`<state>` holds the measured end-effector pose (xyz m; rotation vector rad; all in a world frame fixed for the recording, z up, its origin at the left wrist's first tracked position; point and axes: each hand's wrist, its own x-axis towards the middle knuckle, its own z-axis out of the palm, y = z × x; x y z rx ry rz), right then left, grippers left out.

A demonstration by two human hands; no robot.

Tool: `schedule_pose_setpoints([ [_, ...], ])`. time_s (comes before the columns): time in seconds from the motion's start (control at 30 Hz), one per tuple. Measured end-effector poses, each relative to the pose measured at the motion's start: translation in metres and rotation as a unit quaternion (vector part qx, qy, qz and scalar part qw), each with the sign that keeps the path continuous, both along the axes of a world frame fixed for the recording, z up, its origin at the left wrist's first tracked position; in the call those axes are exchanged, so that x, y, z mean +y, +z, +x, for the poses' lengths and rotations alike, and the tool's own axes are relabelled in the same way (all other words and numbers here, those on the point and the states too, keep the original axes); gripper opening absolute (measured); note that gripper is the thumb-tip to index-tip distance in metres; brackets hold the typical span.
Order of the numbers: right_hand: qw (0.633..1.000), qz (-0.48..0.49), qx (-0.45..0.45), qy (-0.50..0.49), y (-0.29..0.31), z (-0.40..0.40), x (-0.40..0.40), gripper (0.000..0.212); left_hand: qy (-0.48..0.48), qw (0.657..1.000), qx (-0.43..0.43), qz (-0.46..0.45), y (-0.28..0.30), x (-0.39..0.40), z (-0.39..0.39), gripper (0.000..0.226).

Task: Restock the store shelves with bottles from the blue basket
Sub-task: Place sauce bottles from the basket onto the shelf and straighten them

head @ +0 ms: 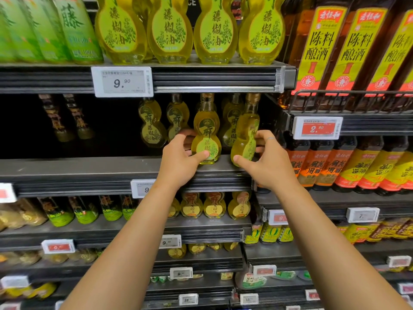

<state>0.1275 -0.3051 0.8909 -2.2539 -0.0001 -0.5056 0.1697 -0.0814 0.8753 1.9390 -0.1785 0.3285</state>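
- Dark store shelves (pixel 89 168) across the whole frame, tier over tier, price tags clipped along the front rails.
- Tall dark bottles with yellow-and-red labels (pixel 348 48) at upper right, behind a wire rail.
- Green-labelled bottles (pixel 73 30) at upper left, leaning.
- Row of yellow gourd-shaped oil bottles (pixel 169 30) along the top centre, upright on the upper shelf.
- Orange and yellow-labelled dark bottles (pixel 366 166) at centre right, packed side by side.
- Two bare forearms reaching up from the bottom edge toward the middle shelf at frame centre.
- Left hand (pixel 178 162) just left of centre, fingers curled round the left gourd bottle (pixel 206 135); thumb pressed on the lower label, other fingers behind the waist. Bottle upright, base on the shelf near the front edge.
- Right hand (pixel 268 159) just right of centre, a ring on one finger, fingers clamped on the right gourd bottle (pixel 244 137); thumb on the lower bulb, other fingers round the far side. Bottle tilted, top leaning right, base at the shelf's front lip; touching the shelf or not, cannot tell.
- More matching gourd bottles (pixel 152 124) further back on the same shelf, in shadow.
- White price tag reading 9.90 (pixel 122 81) on the upper rail, left of centre.
- Red price tag (pixel 317 128) at centre right.
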Motion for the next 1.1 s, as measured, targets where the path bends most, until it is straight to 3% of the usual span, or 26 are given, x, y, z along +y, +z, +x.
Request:
schedule_pose_setpoints([
  [0.17,0.995,-0.047,-0.041,-0.079,0.000,0.010,0.019,0.079,0.009,1.000,-0.004,0.011,0.001,0.000,-0.001,0.046],
  [0.4,0.990,-0.050,-0.072,-0.107,-0.012,0.021,0.029,0.091,0.056,0.997,-0.033,0.040,0.001,-0.005,-0.003,0.044],
  [0.77,0.989,-0.041,-0.085,-0.115,-0.021,0.030,0.036,0.086,0.105,0.989,-0.057,0.089,0.002,-0.012,-0.001,0.052],
  [1.1,0.990,-0.043,-0.079,-0.109,-0.022,0.025,0.035,0.082,0.090,0.990,-0.076,0.079,0.002,-0.011,-0.003,0.059],
])
